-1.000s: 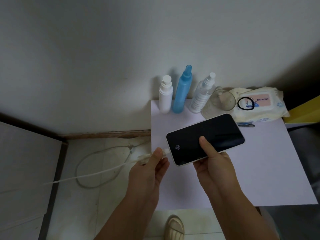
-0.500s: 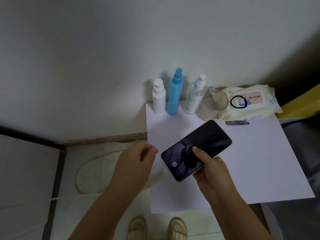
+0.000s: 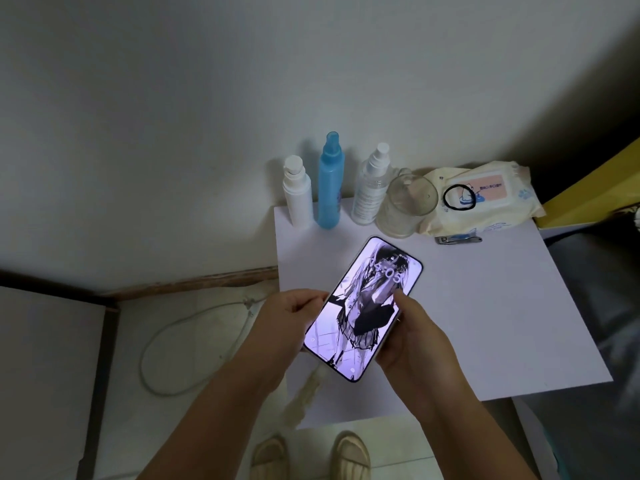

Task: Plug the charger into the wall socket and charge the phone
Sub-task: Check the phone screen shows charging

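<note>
The phone (image 3: 363, 306) has a lit screen with a picture and a clock on it. It hangs tilted above the white table (image 3: 485, 323). My right hand (image 3: 415, 337) grips its right edge, thumb on the screen. My left hand (image 3: 287, 320) holds its left edge. The white charger cable (image 3: 308, 389) is plugged into the phone's bottom end and hangs down blurred. More of the cable lies in a loop on the floor at the left (image 3: 166, 344). No wall socket is in view.
Against the wall stand a white bottle (image 3: 298, 195), a blue spray bottle (image 3: 330, 181), a clear spray bottle (image 3: 370, 188) and a glass (image 3: 405, 206). A wipes pack (image 3: 485, 199) with a black hair tie lies beside them, nail clippers (image 3: 457, 239) in front. My feet show below.
The phone's screen went from dark to lit and the phone turned more upright. My left hand let go of the cable plug and came onto the phone's left edge.
</note>
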{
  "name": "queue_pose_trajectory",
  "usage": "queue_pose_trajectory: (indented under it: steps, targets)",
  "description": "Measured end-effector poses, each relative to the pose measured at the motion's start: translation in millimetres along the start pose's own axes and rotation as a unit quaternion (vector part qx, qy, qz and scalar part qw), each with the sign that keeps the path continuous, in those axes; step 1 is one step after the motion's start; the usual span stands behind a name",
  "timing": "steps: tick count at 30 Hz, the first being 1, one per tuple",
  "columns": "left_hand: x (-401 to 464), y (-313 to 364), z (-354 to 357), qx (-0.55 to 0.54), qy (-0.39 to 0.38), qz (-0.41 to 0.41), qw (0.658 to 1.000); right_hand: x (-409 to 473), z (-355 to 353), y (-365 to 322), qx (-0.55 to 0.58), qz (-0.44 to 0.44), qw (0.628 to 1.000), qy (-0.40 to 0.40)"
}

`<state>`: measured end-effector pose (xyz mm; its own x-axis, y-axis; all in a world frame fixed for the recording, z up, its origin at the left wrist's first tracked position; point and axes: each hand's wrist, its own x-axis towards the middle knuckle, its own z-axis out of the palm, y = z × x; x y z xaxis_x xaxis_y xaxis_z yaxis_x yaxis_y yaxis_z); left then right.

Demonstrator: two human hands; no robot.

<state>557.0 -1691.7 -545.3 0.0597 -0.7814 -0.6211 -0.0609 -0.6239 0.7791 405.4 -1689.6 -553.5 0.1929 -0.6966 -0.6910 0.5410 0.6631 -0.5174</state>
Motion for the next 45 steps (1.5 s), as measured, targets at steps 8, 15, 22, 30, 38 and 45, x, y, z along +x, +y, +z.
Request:
queue_pose_trajectory:
  steps: [8, 15, 22, 30, 38, 45]
  targets:
    - [-3, -5, 13, -0.075, 0.040, 0.009, 0.996, -1, -4, 9, -0.070, -0.083, 0.988, 0.109]
    - [-1, -13, 15, -0.052, 0.042, 0.015, 0.998, 2, -5, 12, -0.198, -0.131, 0.960, 0.152]
    - [-5, -15, 13, 0.020, 0.000, 0.043, 0.999, 6, -10, 11, -0.285, -0.155, 0.932, 0.159]
    - [-2, -18, 13, 0.011, -0.021, 0.045, 0.999, 10, -8, 11, -0.324, -0.169, 0.918, 0.153]
    - [3, -24, 13, 0.031, -0.024, 0.048, 0.998, 12, -9, 11, -0.349, -0.171, 0.906, 0.166]
    - [7, -24, 13, 0.031, -0.033, 0.061, 0.997, 15, -12, 13, -0.356, -0.159, 0.905, 0.173]
